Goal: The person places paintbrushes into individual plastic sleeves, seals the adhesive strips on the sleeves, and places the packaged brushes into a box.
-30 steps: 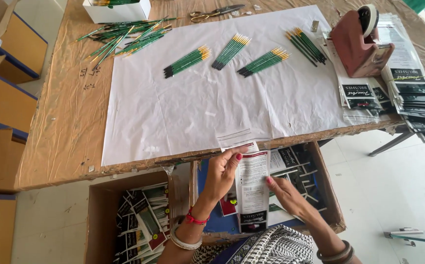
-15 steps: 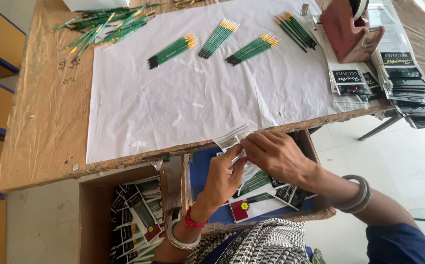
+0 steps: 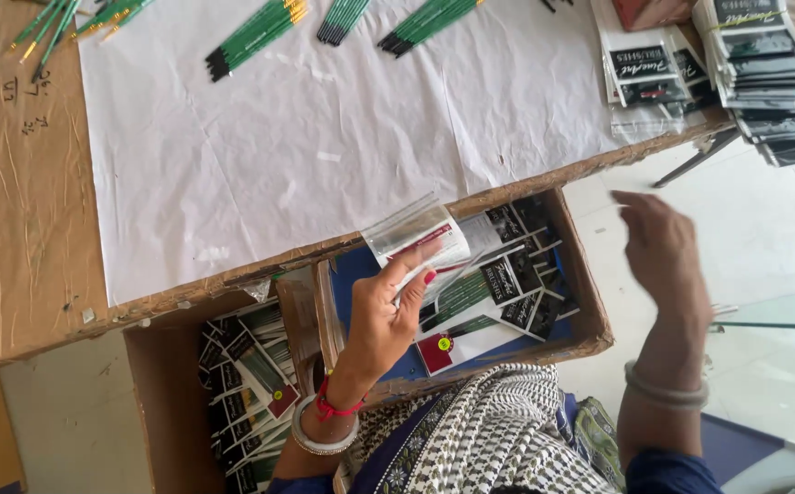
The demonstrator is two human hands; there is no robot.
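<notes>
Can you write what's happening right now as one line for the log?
left hand: holds clear packet | right hand: empty, raised beside box | table: green brushes

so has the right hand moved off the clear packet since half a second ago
Yes. The right hand has let go of the clear packet and swung out to the right, past the cardboard box; the left hand holds the packet alone.

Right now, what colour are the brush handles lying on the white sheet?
Green, with yellow ends on some; the brushes show best in the head view.
</notes>
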